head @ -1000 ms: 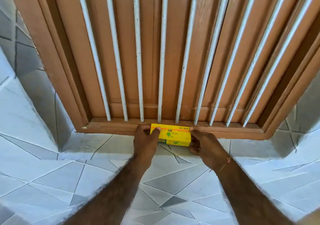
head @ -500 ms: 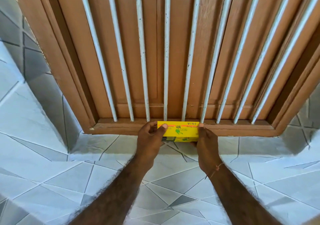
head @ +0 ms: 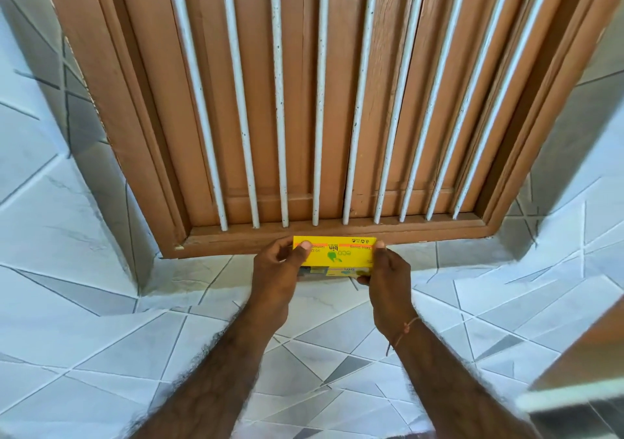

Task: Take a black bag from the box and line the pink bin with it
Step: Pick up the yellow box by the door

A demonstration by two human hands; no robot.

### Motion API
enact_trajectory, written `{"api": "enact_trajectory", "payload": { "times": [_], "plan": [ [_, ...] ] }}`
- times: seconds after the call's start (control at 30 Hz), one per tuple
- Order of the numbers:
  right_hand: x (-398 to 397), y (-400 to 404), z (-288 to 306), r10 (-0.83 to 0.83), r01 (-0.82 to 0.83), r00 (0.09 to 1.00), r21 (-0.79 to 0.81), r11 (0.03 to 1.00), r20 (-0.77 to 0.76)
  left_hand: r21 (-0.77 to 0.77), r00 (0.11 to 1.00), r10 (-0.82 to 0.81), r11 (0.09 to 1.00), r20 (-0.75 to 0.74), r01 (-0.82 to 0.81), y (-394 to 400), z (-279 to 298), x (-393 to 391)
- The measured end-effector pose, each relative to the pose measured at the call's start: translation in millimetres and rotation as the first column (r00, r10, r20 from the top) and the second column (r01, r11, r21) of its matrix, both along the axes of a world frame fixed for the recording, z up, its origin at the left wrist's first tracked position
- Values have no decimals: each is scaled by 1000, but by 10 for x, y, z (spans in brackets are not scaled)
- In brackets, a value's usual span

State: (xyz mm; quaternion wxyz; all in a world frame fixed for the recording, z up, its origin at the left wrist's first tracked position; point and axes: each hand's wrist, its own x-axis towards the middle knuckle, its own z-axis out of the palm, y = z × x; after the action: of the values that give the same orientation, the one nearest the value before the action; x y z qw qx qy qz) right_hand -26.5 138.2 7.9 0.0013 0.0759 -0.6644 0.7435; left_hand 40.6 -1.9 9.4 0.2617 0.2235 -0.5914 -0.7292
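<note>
Brown wooden window (head: 337, 100) with white bars (head: 319, 100) fills the upper view, set in a grey-and-white tiled wall (head: 84, 303). Yellow box (head: 334, 252), printed "eco bin", held level just in front of the sill (head: 439, 229). Left hand (head: 278, 269) pinches its left end, thumb on top; right hand (head: 388, 273) grips the right end. Box closed; contents not visible. Thin thread bracelet (head: 405, 328) on right wrist.

Glossy card box (head: 337, 252), wood frame (head: 337, 232)

White bars (head: 320, 100) front brown wooden shutters (head: 297, 67) above grey-patterned tiles (head: 101, 354).
</note>
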Motion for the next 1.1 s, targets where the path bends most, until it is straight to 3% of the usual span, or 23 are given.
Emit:
{"api": "enact_trajectory", "payload": {
  "times": [0.1, 0.2, 0.27, 0.33, 0.4, 0.47, 0.53, 0.6, 0.67, 0.73, 0.8, 0.87, 0.97, 1.1],
  "plan": [
    [25, 69, 44, 15, -13, 999, -39, 999, 50, 137, 1000, -21, 990, 20, 18, 36, 37, 87],
    [-45, 213, 170, 159, -80, 948, -277, 957, 276, 307, 1000, -4, 952, 13, 0, 34, 87, 180],
    [-120, 281, 233, 208, -109, 911, -277, 955, 355, 349, 1000, 5, 937, -3, -4, 62, 153, 225],
    [-204, 313, 212, 95, -95, 971, -11, 995, 220, 354, 999, 21, 935, -33, -8, 124, 219, 238],
    [-253, 375, 169, -32, 66, 993, 326, 943, -110, 324, 998, 23, 946, -50, -6, 227, 288, 218],
    [-233, 436, 163, -22, 185, 926, 401, 897, -378, 247, 999, 21, 969, -44, -10, 322, 346, 176],
    [-282, 523, 198, 31, 197, 874, 413, 889, -485, 184, 998, 39, 982, -46, -30, 408, 428, 117],
    [-351, 605, 241, 135, 28, 903, 370, 929, -408, 162, 996, 63, 985, -59, -53, 474, 521, 99],
    [-348, 696, 329, 279, -244, 932, 171, 955, -231, 137, 993, 104, 986, -51, -96, 501, 562, 85],
    [-329, 777, 404, 388, -390, 916, 1, 921, -100, 90, 990, 137, 987, -29, -134, 537, 591, 77],
    [-303, 809, 471, 442, -444, 896, -41, 895, -44, 33, 986, 164, 986, -17, -164, 578, 637, 70],
    [-301, 817, 496, 504, -485, 860, -182, 856, 83, -54, 984, 177, 983, -18, -177, 609, 694, 57],
    [-346, 796, 511, 528, -370, 776, -429, 824, 345, -323, 980, 196, 926, -30, -195, 654, 795, 59],
    [-362, 761, 465, 558, -353, 743, -492, 796, 370, -604, 976, 219, 777, -1, -175, 704, 972, 88]
  ]
}}
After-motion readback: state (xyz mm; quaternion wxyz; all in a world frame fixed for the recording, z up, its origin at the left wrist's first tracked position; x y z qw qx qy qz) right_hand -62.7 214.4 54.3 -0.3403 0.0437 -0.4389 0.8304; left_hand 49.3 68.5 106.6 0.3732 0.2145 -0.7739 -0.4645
